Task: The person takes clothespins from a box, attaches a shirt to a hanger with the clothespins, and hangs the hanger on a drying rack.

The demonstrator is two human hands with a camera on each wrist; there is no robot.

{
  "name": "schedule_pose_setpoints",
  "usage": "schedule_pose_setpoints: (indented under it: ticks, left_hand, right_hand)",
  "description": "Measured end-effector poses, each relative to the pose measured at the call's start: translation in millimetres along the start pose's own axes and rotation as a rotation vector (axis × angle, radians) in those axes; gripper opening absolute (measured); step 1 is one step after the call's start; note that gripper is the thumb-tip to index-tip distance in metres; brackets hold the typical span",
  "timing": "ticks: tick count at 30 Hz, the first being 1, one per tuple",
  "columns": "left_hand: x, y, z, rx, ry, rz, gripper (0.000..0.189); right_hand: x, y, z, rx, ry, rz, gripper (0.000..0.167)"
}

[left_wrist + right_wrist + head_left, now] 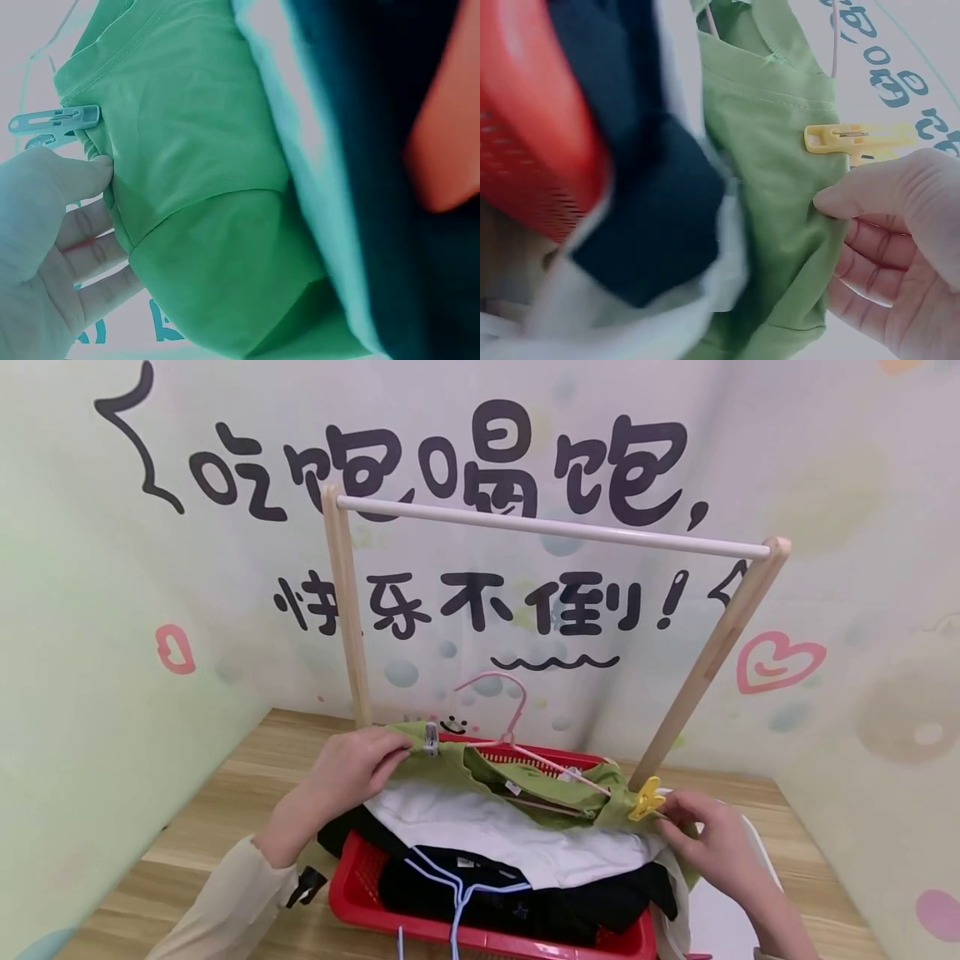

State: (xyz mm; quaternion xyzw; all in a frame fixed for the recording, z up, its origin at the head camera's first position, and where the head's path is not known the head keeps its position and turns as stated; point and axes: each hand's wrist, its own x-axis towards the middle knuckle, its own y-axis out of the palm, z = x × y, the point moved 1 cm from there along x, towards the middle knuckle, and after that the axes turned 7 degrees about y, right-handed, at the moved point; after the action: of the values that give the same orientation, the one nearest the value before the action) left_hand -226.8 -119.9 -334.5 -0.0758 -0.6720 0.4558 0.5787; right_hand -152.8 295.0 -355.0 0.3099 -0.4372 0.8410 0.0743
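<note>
A green shirt [442, 768] lies over a red basket, with a pink hanger [522, 702] inside its neck opening and the hook pointing up. My left hand [352, 772] pinches the shirt's left shoulder edge between thumb and fingers, beside a grey-blue clothespin [64, 120] clamped there. At the other shoulder, my right hand [712, 843] pinches the edge just below a yellow clothespin [855, 139]. Beneath the green shirt are a white garment [480, 827] and a black garment [450, 893]. A light blue hanger [459, 893] lies over the black cloth.
Behind the basket [348, 881] stands a wooden rack with a white crossbar [555, 527]. A black clip [307, 887] is left of the basket. Part of a white object [720, 914] shows on the right. The wooden table [225, 785] meets a printed backdrop.
</note>
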Motion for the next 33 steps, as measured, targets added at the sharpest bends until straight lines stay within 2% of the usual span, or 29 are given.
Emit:
schedule_pose_setpoints:
  ticks: [7, 14, 20, 28, 33]
  left_hand:
    - [23.5, -0.8, 5.1, -0.001, -0.006, -0.019, 0.011]
    - [57.3, 3.2, 8.0, -0.001, -0.023, -0.067, 0.007]
    - [87.2, 7.5, 10.9, -0.002, -0.062, -0.147, 0.007]
    - [124.6, 6.0, 20.2, 0.021, -0.09, -0.287, 0.009]
    - [145.8, 7.8, 22.9, 0.018, -0.15, -0.318, 0.01]
  right_hand:
    - [5.0, -21, 4, 0.061, -0.007, -0.094, 0.033]
    - [7.8, -38, 3, 0.109, -0.017, -0.198, 0.03]
    - [9.5, -44, 2, 0.148, -0.028, -0.307, 0.031]
    - [28.6, -62, 10, 0.097, -0.037, -0.459, 0.022]
    - [40.7, -74, 15, 0.088, -0.03, -0.522, 0.018]
